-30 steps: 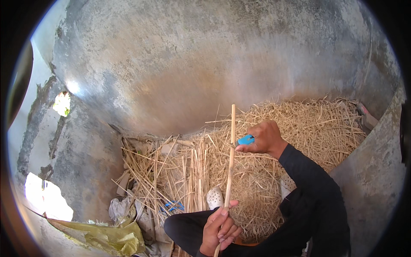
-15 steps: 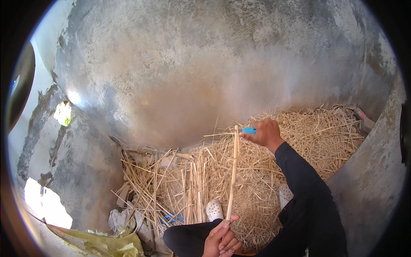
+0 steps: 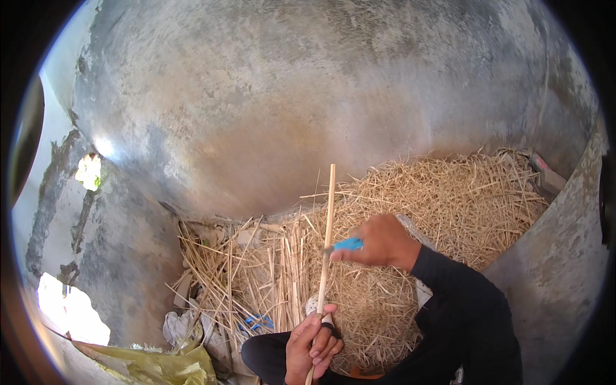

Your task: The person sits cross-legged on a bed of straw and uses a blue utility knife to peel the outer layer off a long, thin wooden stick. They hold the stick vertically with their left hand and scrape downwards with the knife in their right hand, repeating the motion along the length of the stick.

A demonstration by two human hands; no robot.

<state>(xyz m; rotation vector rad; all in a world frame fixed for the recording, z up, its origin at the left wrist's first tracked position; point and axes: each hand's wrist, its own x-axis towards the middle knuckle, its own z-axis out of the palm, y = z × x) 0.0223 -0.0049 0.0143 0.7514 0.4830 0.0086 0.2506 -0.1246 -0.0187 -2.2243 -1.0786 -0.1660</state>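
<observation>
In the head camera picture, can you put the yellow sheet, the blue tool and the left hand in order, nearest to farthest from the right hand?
1. Blue tool: nearest, gripped in the right hand.
2. Left hand: lower and to the left, holding the pale stick.
3. Yellow sheet: farthest, down by the lower-left edge.

Head-worn fisheye looking down, stick (image 3: 324, 273) near, wall (image 3: 289, 109) beyond.

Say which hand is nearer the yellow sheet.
Left: the left hand is right of the yellow sheet; the right hand is farther right and higher in view.
</observation>
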